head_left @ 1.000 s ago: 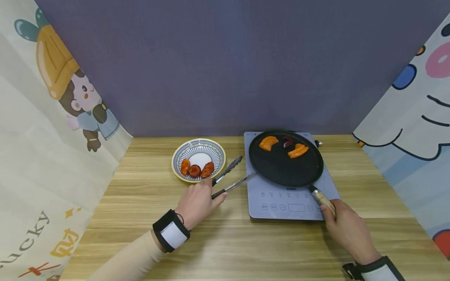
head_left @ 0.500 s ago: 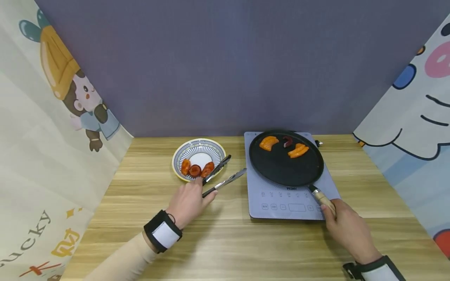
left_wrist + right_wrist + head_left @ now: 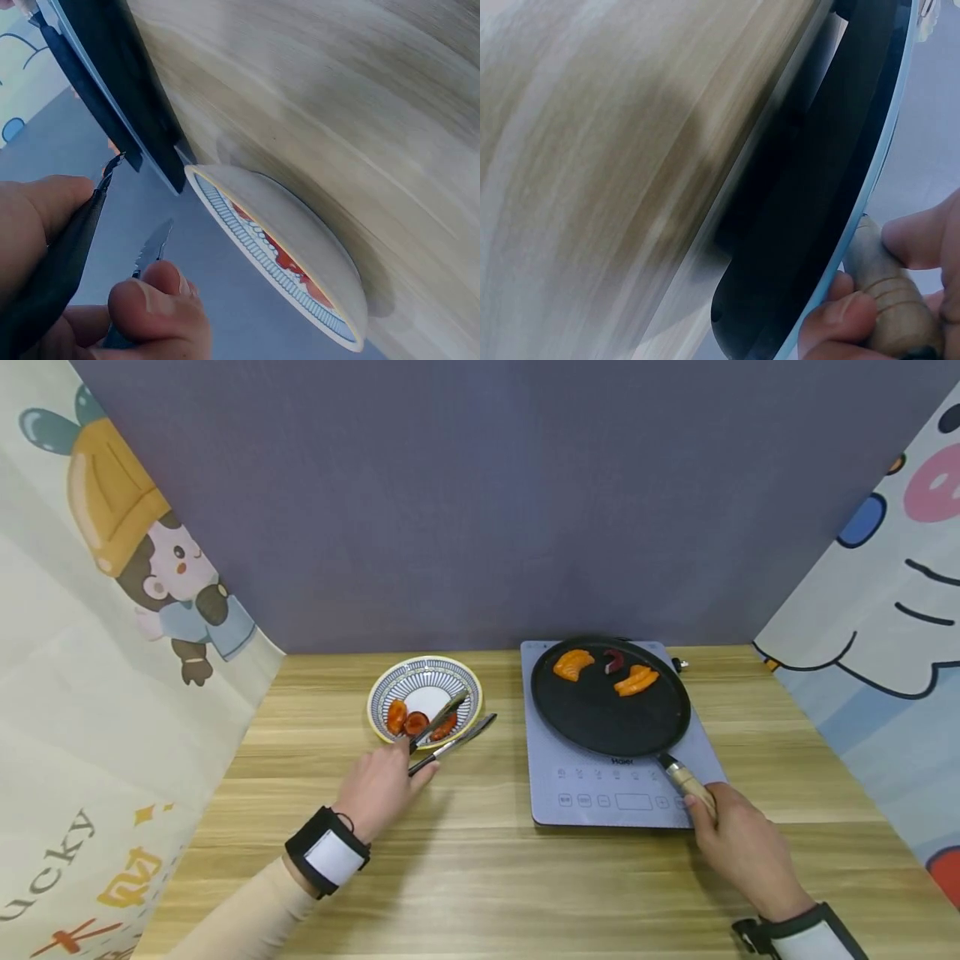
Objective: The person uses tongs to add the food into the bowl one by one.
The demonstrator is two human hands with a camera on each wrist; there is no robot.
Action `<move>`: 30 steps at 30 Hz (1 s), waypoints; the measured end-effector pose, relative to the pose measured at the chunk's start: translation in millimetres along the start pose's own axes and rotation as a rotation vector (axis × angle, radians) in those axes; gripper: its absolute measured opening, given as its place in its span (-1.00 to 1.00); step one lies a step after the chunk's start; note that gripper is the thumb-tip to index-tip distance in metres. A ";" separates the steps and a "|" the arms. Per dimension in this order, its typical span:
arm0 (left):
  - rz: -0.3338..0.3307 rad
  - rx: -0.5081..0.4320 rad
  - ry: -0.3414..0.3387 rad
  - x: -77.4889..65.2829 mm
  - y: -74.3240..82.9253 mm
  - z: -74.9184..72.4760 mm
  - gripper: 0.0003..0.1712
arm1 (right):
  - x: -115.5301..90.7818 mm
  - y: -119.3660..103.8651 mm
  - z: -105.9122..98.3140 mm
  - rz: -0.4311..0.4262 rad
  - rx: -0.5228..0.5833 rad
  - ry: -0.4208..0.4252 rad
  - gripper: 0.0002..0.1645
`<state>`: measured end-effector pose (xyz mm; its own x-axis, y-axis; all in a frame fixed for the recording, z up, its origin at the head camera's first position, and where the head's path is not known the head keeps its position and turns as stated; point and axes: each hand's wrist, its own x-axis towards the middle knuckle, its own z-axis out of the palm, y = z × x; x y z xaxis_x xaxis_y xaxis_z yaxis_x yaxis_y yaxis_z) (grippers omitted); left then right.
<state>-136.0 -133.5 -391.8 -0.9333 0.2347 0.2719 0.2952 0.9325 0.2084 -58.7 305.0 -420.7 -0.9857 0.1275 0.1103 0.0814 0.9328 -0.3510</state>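
My left hand (image 3: 377,787) grips a pair of tongs (image 3: 459,740) with black handles and metal arms spread apart. One tong arm reaches over the patterned bowl (image 3: 378,689), the other lies past its right rim. In the bowl sit an orange-red piece (image 3: 397,717), a round sausage-like piece (image 3: 416,723) and a reddish piece (image 3: 446,726) partly behind the tongs. The fingers of my right hand (image 3: 742,843) wrap round the wooden handle (image 3: 892,300) of a flat black pan (image 3: 600,718). Two orange slices (image 3: 573,665) and a dark red curled piece (image 3: 614,662) lie in the pan.
Under the pan is a grey induction cooktop (image 3: 551,785) with touch controls along its front. A wooden table (image 3: 480,893) carries everything. A dark blue-grey panel (image 3: 480,510) stands behind, with printed curtains (image 3: 60,710) at both sides.
My left hand has moved left with the tongs, from beside the cooktop to the bowl, and one tong arm now overlaps the food there. My right hand and the pan have stayed put.
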 end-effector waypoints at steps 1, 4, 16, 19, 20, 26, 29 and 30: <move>-0.007 0.001 -0.005 0.0 -1.6 0.2 -0.46 | 0.2 0.1 0.2 -0.002 -0.002 0.004 -0.65; -0.026 0.014 -0.019 0.3 -5.8 0.2 -0.45 | 0.3 0.2 0.9 -0.004 -0.005 0.010 -0.65; -0.066 0.054 -0.045 3.3 -13.5 2.0 -0.45 | -0.1 0.1 2.6 -0.001 -0.018 0.015 -0.67; -0.075 0.057 -0.066 4.0 -14.6 2.5 -0.45 | -0.2 0.0 2.9 0.000 -0.021 0.016 -0.67; -0.078 0.057 -0.072 4.2 -14.8 2.6 -0.44 | -0.1 -0.1 3.1 0.000 -0.020 0.017 -0.68; -0.095 0.049 -0.088 6.9 -16.7 4.5 -0.44 | 0.2 -0.5 3.4 -0.001 -0.019 0.021 -0.68; -0.100 0.048 -0.096 8.3 -17.9 6.0 -0.44 | 0.3 -0.4 3.3 0.001 -0.017 0.021 -0.68; -0.102 0.049 -0.099 8.7 -18.3 6.7 -0.44 | 0.4 -0.3 3.3 0.000 -0.017 0.022 -0.68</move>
<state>-150.9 -146.7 -399.5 -0.9743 0.1616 0.1571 0.1896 0.9645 0.1837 -59.6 303.7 -423.6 -0.9823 0.1344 0.1306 0.0839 0.9385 -0.3350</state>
